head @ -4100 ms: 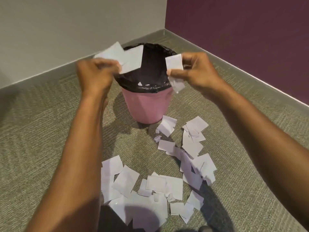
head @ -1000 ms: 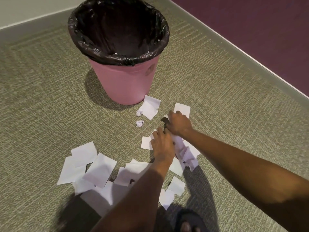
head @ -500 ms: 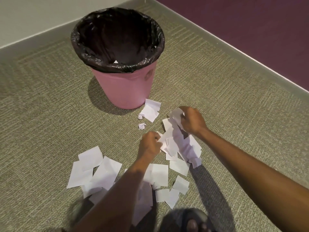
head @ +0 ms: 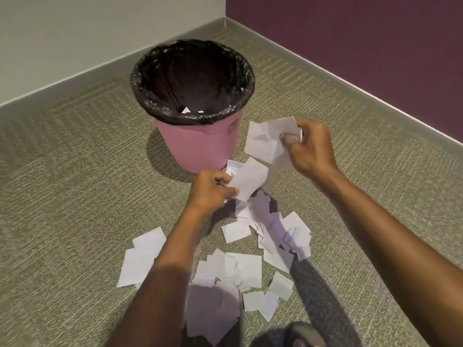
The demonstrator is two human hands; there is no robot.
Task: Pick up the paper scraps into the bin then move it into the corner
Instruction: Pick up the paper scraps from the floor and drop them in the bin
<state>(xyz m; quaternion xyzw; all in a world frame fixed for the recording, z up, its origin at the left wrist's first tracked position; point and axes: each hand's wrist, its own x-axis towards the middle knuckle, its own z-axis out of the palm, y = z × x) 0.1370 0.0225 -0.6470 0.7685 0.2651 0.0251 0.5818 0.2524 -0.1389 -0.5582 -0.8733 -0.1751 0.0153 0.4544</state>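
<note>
A pink bin [head: 198, 146] with a black liner [head: 193, 81] stands on the carpet, a few white scraps showing inside. My left hand [head: 209, 190] grips a white paper scrap [head: 249, 181] just in front of the bin's base. My right hand [head: 309, 149] pinches a bunch of white scraps [head: 268, 141], raised to the right of the bin, below its rim. Several more white paper scraps [head: 240, 266] lie scattered on the floor under my forearms.
The room corner [head: 225, 21] lies behind the bin, where a pale wall [head: 87, 33] meets a purple wall [head: 350, 46], with a grey skirting along both. Green-grey carpet [head: 62, 196] covers the floor. A dark foot or shoe [head: 304, 334] shows at the bottom edge.
Both hands have risen off the floor pile with scraps in them and moved toward the bin. The view has tilted up, bringing the corner into sight.
</note>
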